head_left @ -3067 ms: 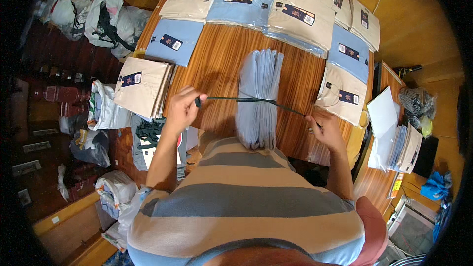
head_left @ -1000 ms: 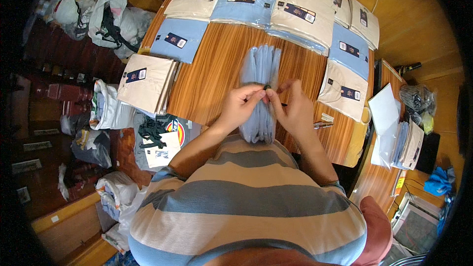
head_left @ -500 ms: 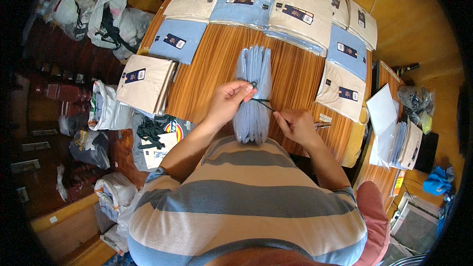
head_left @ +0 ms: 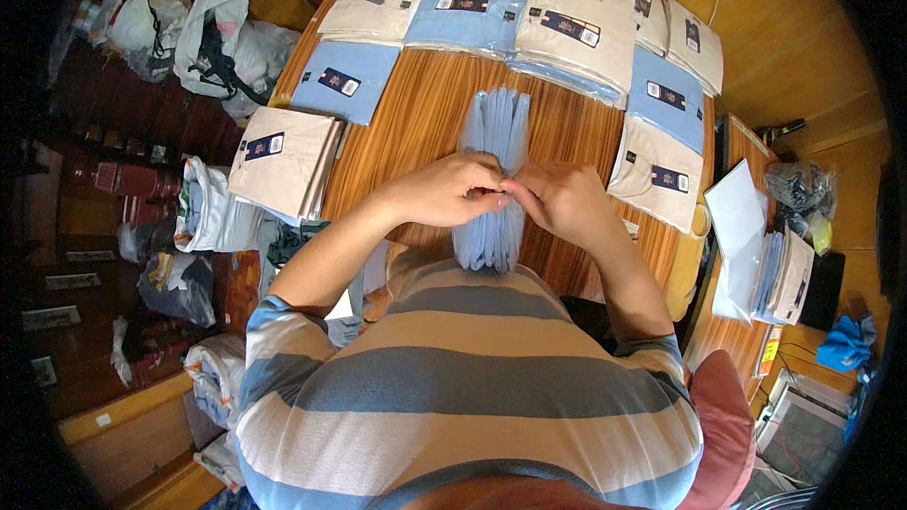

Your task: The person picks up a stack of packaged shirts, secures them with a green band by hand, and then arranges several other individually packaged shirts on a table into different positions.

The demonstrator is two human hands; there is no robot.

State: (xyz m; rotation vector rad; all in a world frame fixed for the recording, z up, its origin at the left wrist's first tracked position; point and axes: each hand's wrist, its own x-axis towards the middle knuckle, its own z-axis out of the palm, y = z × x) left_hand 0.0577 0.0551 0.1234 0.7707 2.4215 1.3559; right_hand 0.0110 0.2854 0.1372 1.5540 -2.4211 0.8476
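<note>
In front of me, a bundle of light-blue folded garments [head_left: 495, 123] in clear bags stands on edge on the table, close to my belly. My left hand [head_left: 452, 187] and my right hand [head_left: 559, 200] meet over the middle of it, fingers closed in a pinch, fingertips touching. Only a small dark bit of a thin cord [head_left: 504, 191] shows between the fingertips; my fingers hide the rest of it and the middle of the bundle.
Bagged beige shirts [head_left: 578, 24] and blue shirts [head_left: 461, 14] with dark tags line the far and side edges of the wooden table [head_left: 397, 123]. A beige stack [head_left: 283, 156] sits at the left edge. White plastic bags [head_left: 215, 38] lie farther left, papers [head_left: 737, 227] at right.
My hands have come together over the bundle; before, they were apart with the dark cord stretched between them across it. The right hand moved up and left, the left slightly right.
</note>
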